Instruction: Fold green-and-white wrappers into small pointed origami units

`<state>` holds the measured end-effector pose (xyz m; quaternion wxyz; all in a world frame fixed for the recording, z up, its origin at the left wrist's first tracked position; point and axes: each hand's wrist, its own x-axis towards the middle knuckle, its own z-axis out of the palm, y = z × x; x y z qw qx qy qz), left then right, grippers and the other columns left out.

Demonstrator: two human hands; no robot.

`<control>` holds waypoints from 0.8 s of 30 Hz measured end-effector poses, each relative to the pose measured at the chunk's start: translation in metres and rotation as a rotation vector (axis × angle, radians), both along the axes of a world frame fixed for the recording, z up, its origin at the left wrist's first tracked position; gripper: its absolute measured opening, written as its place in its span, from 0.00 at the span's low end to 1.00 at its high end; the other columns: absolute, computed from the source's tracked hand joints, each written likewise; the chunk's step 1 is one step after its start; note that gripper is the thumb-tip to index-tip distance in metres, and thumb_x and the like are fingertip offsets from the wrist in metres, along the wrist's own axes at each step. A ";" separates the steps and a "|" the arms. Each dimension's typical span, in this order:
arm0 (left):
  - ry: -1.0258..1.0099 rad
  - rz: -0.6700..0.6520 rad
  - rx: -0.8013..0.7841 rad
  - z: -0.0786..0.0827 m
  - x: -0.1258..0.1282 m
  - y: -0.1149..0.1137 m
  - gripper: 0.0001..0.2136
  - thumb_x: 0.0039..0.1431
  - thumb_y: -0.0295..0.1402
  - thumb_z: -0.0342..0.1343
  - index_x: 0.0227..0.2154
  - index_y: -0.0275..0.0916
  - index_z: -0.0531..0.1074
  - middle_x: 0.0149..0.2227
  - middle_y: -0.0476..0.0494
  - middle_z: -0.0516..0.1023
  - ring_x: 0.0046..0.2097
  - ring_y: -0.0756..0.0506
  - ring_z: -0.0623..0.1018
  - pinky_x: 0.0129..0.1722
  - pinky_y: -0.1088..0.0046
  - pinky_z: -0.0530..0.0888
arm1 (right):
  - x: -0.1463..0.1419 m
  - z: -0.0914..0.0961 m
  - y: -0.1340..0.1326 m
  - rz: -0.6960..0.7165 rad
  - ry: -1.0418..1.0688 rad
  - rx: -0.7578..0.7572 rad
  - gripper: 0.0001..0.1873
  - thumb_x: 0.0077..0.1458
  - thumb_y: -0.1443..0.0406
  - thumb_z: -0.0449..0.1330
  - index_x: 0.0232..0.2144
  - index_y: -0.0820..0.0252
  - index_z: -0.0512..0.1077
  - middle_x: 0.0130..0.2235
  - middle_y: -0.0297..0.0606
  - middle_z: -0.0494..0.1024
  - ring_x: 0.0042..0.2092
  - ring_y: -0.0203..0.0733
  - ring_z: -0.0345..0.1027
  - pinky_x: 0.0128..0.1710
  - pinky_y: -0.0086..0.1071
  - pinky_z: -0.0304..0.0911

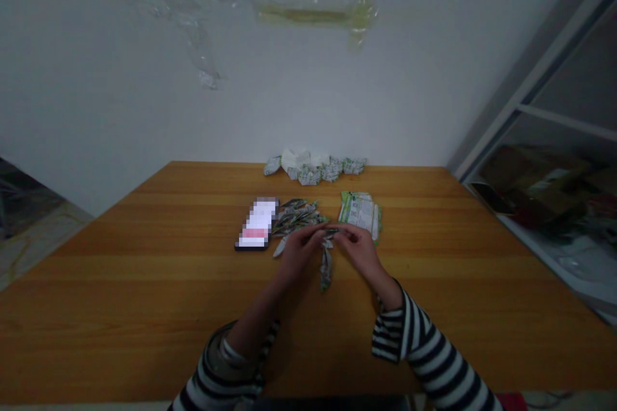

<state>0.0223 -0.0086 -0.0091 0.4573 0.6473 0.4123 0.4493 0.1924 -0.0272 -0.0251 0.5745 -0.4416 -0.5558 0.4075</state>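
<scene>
Striped sleeves (424,347) lead to the left hand (296,257) and right hand (359,253), fingers (337,236) pinched shut on a folded glossy wrapper strip (326,268) hanging over the wooden desk (144,282), more folded strips (294,218) just ahead.

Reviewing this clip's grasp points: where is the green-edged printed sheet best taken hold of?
Pinch the green-edged printed sheet by its right long edge, coming from the right. It lies flat on the wooden table, so an edge is probably the easiest part to lift. Its near end sits behind the right hand, and the folded paper strips lie off its left side.
</scene>
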 end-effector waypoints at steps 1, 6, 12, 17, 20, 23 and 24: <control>-0.047 -0.037 -0.050 -0.001 0.000 0.001 0.17 0.56 0.40 0.57 0.45 0.38 0.78 0.44 0.40 0.81 0.43 0.41 0.79 0.45 0.62 0.74 | 0.001 0.002 0.000 0.035 0.014 -0.010 0.14 0.50 0.61 0.64 0.41 0.56 0.79 0.42 0.41 0.82 0.42 0.45 0.75 0.42 0.37 0.70; -0.225 -0.056 -0.178 -0.001 0.000 0.000 0.19 0.46 0.34 0.65 0.44 0.36 0.78 0.44 0.40 0.82 0.42 0.41 0.81 0.45 0.63 0.76 | 0.002 0.008 -0.003 0.164 0.098 -0.020 0.19 0.48 0.63 0.65 0.45 0.54 0.77 0.51 0.41 0.77 0.51 0.46 0.72 0.49 0.39 0.67; -0.203 -0.070 -0.201 0.005 -0.005 0.001 0.16 0.43 0.30 0.66 0.39 0.36 0.81 0.38 0.42 0.83 0.36 0.42 0.82 0.39 0.65 0.78 | 0.012 0.003 0.000 0.065 -0.077 0.077 0.12 0.48 0.65 0.65 0.38 0.54 0.81 0.40 0.40 0.81 0.42 0.43 0.73 0.42 0.34 0.68; -0.106 -0.120 -0.135 0.004 -0.010 0.004 0.15 0.42 0.29 0.67 0.37 0.37 0.81 0.39 0.42 0.83 0.38 0.41 0.81 0.43 0.65 0.76 | 0.019 0.007 0.000 0.130 -0.119 0.126 0.10 0.48 0.64 0.66 0.36 0.55 0.81 0.35 0.39 0.80 0.37 0.41 0.73 0.37 0.31 0.66; -0.079 -0.138 -0.066 0.001 -0.010 0.004 0.13 0.45 0.30 0.66 0.37 0.39 0.81 0.39 0.42 0.83 0.39 0.41 0.81 0.42 0.67 0.76 | 0.020 0.008 0.000 0.107 -0.138 0.180 0.08 0.48 0.67 0.64 0.33 0.54 0.82 0.34 0.38 0.79 0.37 0.40 0.72 0.37 0.31 0.66; -0.089 -0.162 -0.051 0.001 -0.009 0.003 0.12 0.45 0.31 0.66 0.36 0.39 0.81 0.40 0.41 0.83 0.41 0.41 0.81 0.43 0.68 0.75 | 0.019 0.005 0.002 0.063 -0.133 0.192 0.10 0.47 0.70 0.62 0.31 0.54 0.81 0.34 0.38 0.78 0.38 0.40 0.72 0.36 0.30 0.66; -0.090 -0.154 -0.061 0.002 -0.009 0.003 0.12 0.44 0.31 0.66 0.36 0.38 0.82 0.39 0.41 0.83 0.41 0.41 0.81 0.43 0.68 0.75 | 0.019 0.004 0.002 0.058 -0.131 0.184 0.10 0.47 0.70 0.62 0.31 0.54 0.81 0.35 0.38 0.79 0.38 0.40 0.72 0.36 0.30 0.66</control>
